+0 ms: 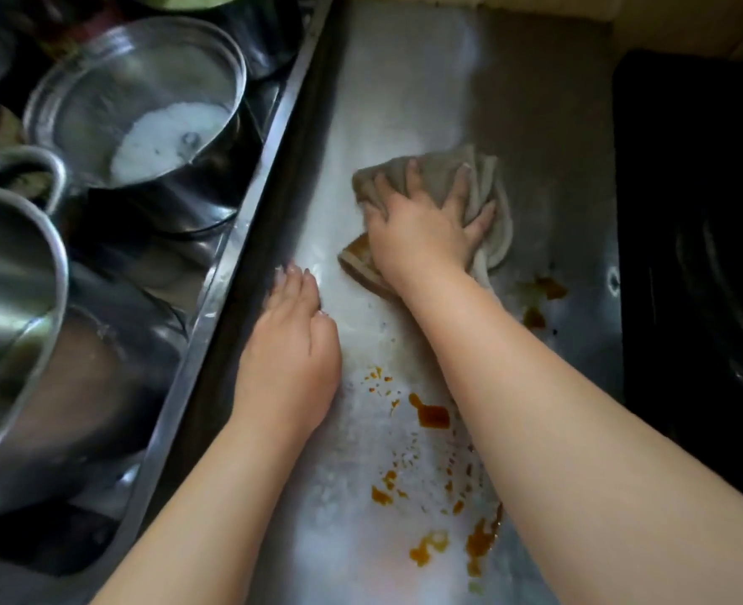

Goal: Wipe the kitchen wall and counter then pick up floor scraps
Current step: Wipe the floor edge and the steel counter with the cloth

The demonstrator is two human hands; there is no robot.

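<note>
Dim, soft-focus view; glare on the wet counter, edges warped.

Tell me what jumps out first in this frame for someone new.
The right hand, fingers spread, presses a grey cloth onto the wet steel counter at centre. Orange-brown sauce stains spatter the counter nearer the camera, between the forearms. The left hand rests by the sink edge, with steel pots piled in the sink at left.
</note>
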